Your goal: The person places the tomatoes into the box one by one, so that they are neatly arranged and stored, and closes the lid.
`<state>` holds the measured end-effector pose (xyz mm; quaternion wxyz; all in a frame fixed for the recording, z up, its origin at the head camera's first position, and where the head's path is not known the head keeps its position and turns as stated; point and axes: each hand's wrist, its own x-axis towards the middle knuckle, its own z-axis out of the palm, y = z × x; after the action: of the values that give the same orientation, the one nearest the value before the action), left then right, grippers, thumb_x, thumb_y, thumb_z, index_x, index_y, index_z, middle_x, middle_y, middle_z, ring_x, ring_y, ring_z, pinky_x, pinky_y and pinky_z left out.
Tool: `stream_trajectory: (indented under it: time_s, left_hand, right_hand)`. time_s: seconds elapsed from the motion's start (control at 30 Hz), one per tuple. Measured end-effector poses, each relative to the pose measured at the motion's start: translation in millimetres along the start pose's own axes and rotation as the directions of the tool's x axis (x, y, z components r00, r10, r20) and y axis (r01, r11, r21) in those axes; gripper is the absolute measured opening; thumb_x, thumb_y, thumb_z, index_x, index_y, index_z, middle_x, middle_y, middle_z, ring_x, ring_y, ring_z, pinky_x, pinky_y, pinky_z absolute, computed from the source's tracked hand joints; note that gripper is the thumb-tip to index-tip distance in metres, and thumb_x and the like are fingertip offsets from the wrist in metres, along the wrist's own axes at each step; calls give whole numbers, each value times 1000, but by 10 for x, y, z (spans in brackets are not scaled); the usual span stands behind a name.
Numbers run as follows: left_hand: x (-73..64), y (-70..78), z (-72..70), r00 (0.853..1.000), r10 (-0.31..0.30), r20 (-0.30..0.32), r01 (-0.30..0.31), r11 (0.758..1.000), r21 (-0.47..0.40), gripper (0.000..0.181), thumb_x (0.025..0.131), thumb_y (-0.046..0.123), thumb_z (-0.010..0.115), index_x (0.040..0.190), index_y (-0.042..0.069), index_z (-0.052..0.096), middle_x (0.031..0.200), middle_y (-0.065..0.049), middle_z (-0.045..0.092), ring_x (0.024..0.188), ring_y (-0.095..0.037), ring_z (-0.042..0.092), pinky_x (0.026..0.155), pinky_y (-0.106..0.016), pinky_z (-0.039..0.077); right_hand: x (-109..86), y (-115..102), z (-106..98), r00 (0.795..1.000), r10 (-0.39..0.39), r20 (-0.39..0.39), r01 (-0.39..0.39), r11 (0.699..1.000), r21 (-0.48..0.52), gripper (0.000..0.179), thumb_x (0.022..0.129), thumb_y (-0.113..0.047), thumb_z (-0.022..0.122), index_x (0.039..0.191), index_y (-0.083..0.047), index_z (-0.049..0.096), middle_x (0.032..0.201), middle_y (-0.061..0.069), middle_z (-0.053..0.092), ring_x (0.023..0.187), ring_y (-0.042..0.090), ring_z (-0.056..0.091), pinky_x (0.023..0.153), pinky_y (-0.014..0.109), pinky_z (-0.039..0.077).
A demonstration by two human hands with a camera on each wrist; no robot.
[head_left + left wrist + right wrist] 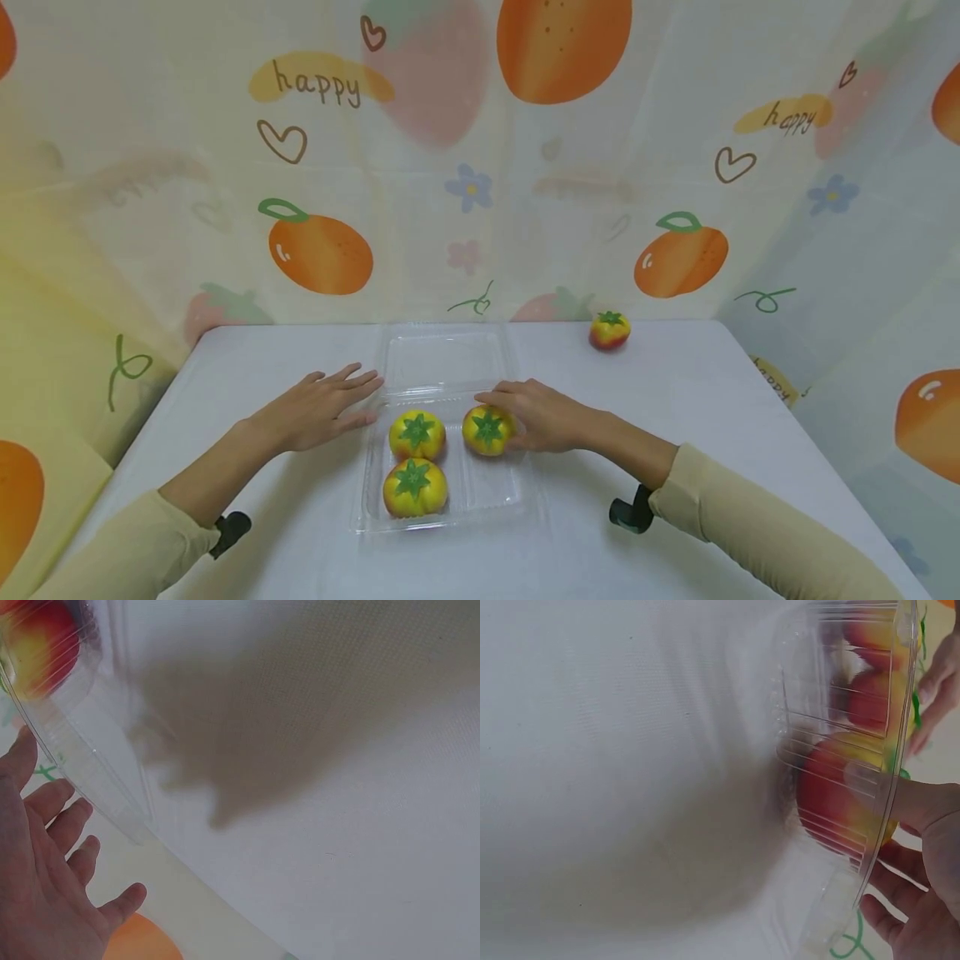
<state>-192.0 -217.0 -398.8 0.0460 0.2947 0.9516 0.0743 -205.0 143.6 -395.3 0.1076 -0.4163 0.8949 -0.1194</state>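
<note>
A clear plastic clamshell box [480,500] lies with its lid folded back on the table. In its left half sit two yellow-red persimmon-like fruits with green star-shaped tops, one fruit [417,435] behind the other fruit [416,490]. My right hand [536,414] holds a third such fruit [487,431] in the box's back right part, thumb and fingers around it; the right wrist view shows this fruit [832,799] through the clear wall. Beside the box's left edge, my left hand [322,410] hovers with fingers spread and nothing in it.
One more persimmon-like fruit [610,331] stands at the table's back right edge. The box's transparent lid [447,360] lies flat toward the back. A white cloth covers the table [300,533], and a fruit-printed curtain [480,192] hangs behind it.
</note>
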Motion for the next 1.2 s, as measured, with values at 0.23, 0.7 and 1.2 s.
stream_trajectory:
  time_s: [0.23, 0.7, 1.2]
  left_hand:
    - [3, -12, 0, 1000, 1, -6, -1, 1000, 2, 64, 101, 50, 49, 150, 10, 45, 154, -11, 43, 144, -40, 32, 107, -68, 32]
    - [-8, -27, 35, 1000, -1, -3, 1, 1000, 7, 65, 101, 51, 49, 151, 10, 43, 155, -11, 42, 145, -40, 31, 107, -68, 31]
    - [-30, 11, -1, 1000, -3, 1, 3, 1000, -2, 64, 101, 50, 48, 151, 9, 43, 155, -12, 42, 145, -40, 31, 107, -67, 31]
  right_hand:
    - [-18, -7, -15, 1000, 17, -21, -16, 999, 52, 72, 83, -25, 83, 146, -13, 50, 135, 3, 58, 122, 23, 56, 105, 44, 46]
    - [-130, 115, -187, 991, 30, -127, -13, 991, 131, 62, 87, -28, 79, 141, -13, 54, 132, 5, 61, 117, 22, 59, 99, 41, 51]
    - [-322, 805, -530, 737, 349, -579, -261, 937, 232, 58, 86, -21, 79, 135, -2, 55, 122, 20, 68, 103, 35, 69, 84, 50, 56]
